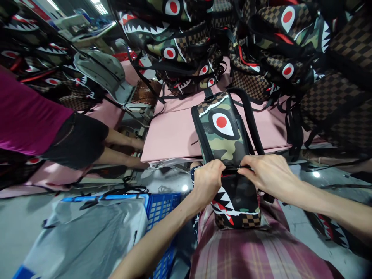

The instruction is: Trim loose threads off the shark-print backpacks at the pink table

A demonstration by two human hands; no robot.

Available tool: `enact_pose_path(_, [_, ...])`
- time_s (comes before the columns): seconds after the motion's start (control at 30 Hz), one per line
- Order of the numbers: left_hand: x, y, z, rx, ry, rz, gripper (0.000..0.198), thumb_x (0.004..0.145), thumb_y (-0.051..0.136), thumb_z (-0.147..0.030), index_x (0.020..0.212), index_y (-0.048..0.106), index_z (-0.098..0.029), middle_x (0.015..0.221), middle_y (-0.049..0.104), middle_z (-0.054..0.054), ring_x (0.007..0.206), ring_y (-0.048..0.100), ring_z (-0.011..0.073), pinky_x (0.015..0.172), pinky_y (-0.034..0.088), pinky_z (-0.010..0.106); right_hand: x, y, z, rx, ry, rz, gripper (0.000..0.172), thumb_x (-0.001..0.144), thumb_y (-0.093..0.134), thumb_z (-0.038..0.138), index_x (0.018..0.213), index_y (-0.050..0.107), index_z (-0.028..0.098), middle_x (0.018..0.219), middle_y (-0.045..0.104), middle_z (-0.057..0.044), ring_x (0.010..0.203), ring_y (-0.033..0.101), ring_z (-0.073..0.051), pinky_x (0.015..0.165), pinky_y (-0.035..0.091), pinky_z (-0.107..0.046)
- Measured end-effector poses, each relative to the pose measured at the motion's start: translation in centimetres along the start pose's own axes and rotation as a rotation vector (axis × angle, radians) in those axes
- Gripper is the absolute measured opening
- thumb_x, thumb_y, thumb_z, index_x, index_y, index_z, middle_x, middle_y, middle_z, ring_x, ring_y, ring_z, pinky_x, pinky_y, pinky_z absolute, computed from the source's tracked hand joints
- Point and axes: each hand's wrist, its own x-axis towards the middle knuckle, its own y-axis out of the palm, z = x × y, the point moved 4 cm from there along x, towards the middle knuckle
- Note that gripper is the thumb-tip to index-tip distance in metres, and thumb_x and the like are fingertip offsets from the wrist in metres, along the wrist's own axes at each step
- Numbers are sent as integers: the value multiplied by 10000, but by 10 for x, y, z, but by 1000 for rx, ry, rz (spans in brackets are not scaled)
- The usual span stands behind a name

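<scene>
A camouflage bag (226,151) with a red-and-white eye, shark teeth and brown checkered patches lies across my lap, its far end on the pink table (171,135). Both my hands are at the dark seam or zipper across its middle. My left hand (209,179) is closed, pinching the left end of that seam. On the right end, my right hand (263,170) pinches the zipper edge between thumb and fingers. A black strap (247,116) loops up along the bag's right side. The fingers partly cover what they grip.
Piles of similar bags (180,42) stand on the table's far side and at right (343,97). A blue crate (162,209) with a grey sack (95,228) is on the floor at left. Another person (78,139) stands at left near a chair (101,69).
</scene>
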Motion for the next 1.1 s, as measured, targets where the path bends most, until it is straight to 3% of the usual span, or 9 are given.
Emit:
enact_pose_path(0.2, [-40,-22,59,-647,-153,-373,264,895,349,-302,717,506,-186,748,611,37,872,613,178,791,462,308,-10,26,-9,307,-153,-58,279,803,583,249,1080,610,250,884,710,-2,701,655,-139,547,393,-205])
enact_pose_path(0.27, [-57,-39,93,-494,-348,-301,318,879,361,-360,675,526,-181,713,606,57,903,610,239,799,460,382,-9,31,-8,331,-188,-84,249,807,539,179,1032,627,239,899,706,-8,720,654,-141,562,405,-211])
enact_pose_path(0.37, [-72,-66,129,130,-597,-45,372,827,466,-412,577,563,-154,777,629,149,1014,532,382,790,410,518,-8,33,-3,305,-277,-148,239,833,481,156,1010,634,204,809,692,-28,692,635,-150,587,413,-235])
enact_pose_path(0.43, [-67,-77,126,407,-598,-98,316,825,493,-391,706,624,-130,989,612,209,1131,423,436,832,342,586,-9,31,0,270,-348,-197,230,842,474,160,1008,633,181,742,668,-33,666,613,-152,585,404,-244])
enact_pose_path(0.5, [-51,-68,107,366,-520,-152,305,849,469,-377,941,621,-129,1089,577,199,1110,452,380,854,351,544,-9,31,3,231,-401,-242,210,847,485,174,998,631,162,703,643,-32,646,591,-149,580,393,-250])
enact_pose_path(0.6, [-25,-28,73,15,-411,-9,340,855,447,-415,1025,583,-155,940,604,89,826,568,204,732,446,333,-10,29,6,173,-454,-308,187,861,484,186,966,630,137,683,621,-31,619,565,-140,570,378,-259])
enact_pose_path(0.7, [-11,-3,56,-363,-420,108,324,816,458,-428,923,571,-143,860,579,45,706,541,146,626,449,264,-10,28,9,132,-495,-359,183,873,458,155,931,630,132,660,598,-16,587,535,-124,556,354,-264])
enact_pose_path(0.87, [-15,-4,59,-884,-619,291,188,676,499,-228,834,566,-151,806,587,19,727,559,150,617,462,255,-10,29,17,35,-542,-442,207,856,452,72,911,640,140,588,520,11,546,460,-116,523,292,-284])
enact_pose_path(1.1, [-17,-5,60,-1174,-660,276,229,625,520,-181,825,621,-128,770,626,30,672,558,128,631,446,247,-9,30,27,-96,-610,-558,254,798,504,20,1003,644,77,561,472,-2,556,417,-134,507,250,-300])
